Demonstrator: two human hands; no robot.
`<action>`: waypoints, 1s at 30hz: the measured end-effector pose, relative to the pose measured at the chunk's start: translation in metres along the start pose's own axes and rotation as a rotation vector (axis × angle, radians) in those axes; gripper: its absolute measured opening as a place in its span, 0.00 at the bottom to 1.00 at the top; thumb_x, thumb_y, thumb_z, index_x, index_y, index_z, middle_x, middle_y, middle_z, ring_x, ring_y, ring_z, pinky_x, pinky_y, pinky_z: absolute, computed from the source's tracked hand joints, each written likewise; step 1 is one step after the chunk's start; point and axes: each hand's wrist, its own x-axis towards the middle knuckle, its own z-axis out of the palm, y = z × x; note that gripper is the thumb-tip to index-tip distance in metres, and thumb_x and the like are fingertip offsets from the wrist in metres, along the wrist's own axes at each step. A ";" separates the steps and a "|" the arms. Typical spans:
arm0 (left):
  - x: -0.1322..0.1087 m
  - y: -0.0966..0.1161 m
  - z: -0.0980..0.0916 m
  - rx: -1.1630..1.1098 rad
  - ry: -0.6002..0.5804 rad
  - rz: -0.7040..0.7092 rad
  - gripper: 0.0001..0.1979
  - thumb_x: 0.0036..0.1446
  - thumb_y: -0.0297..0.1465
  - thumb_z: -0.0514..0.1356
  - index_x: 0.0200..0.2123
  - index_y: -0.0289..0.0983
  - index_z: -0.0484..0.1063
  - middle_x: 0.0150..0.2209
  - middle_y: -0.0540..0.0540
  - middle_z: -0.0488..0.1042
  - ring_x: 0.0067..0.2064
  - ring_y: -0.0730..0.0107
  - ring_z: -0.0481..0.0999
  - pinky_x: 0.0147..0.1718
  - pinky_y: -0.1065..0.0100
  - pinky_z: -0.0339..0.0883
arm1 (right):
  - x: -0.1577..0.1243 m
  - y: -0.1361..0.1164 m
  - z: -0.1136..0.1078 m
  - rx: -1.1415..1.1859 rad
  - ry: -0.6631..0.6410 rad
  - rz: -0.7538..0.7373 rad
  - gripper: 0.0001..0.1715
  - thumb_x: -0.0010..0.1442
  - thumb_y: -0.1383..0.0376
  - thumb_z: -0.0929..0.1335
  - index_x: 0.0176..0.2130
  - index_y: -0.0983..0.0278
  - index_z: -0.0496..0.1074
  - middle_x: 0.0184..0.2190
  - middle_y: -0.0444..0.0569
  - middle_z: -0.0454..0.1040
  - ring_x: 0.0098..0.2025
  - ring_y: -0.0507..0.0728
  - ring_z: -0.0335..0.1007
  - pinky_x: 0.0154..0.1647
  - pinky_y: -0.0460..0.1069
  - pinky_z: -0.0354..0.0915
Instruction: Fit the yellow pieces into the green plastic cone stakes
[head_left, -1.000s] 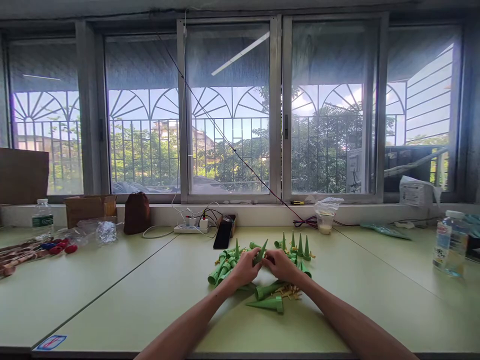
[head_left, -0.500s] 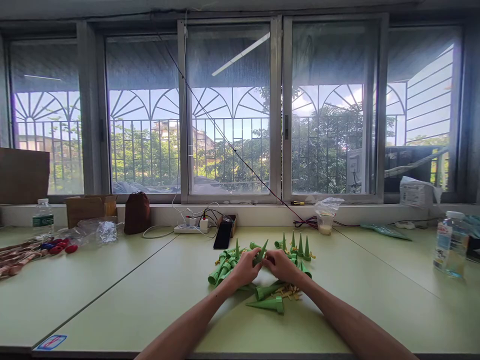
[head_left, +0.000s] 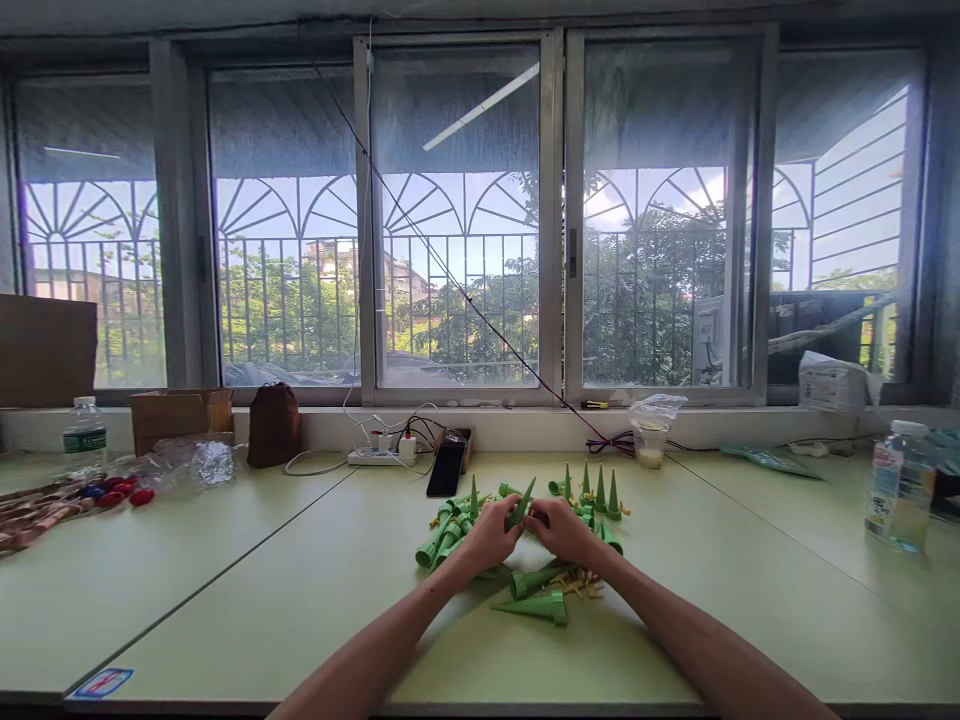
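Between left hand (head_left: 491, 535) and right hand (head_left: 561, 530), a tilted green cone (head_left: 523, 502).

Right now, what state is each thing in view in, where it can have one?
Left hand: closed on a cone
Right hand: fingers bent, at the cone's lower end; grip hidden
Held cone: tilted, tip up
Back right cones: four upright
Front cone: on its side
Yellow pieces: loose, piled
Phone: screen dark
Power strip: plugged into
Right bottle: upright, capped

grey-framed windows (head_left: 555, 220) | sunlit trees (head_left: 652, 285) outside | pale green tabletop (head_left: 262, 620)
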 end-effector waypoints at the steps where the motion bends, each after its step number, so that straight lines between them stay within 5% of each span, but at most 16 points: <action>1: 0.000 -0.001 0.000 -0.006 0.002 -0.005 0.15 0.50 0.26 0.59 0.43 0.37 0.73 0.35 0.44 0.77 0.39 0.62 0.75 0.39 0.67 0.66 | 0.000 0.000 0.000 0.000 0.002 0.000 0.13 0.58 0.69 0.65 0.22 0.66 0.66 0.19 0.43 0.65 0.23 0.49 0.54 0.26 0.45 0.49; 17: 0.002 0.000 -0.001 0.010 -0.001 -0.033 0.11 0.51 0.29 0.60 0.39 0.35 0.75 0.28 0.47 0.74 0.32 0.67 0.71 0.33 0.69 0.62 | 0.001 0.001 0.001 0.027 0.014 0.013 0.15 0.59 0.69 0.64 0.21 0.65 0.65 0.18 0.43 0.65 0.23 0.49 0.55 0.26 0.45 0.48; 30: 0.004 0.007 -0.005 0.038 0.088 -0.061 0.05 0.55 0.31 0.59 0.35 0.36 0.71 0.27 0.48 0.72 0.30 0.69 0.70 0.30 0.71 0.58 | 0.003 -0.013 -0.008 0.195 0.118 0.078 0.06 0.59 0.67 0.64 0.30 0.64 0.67 0.18 0.41 0.68 0.22 0.51 0.61 0.26 0.44 0.53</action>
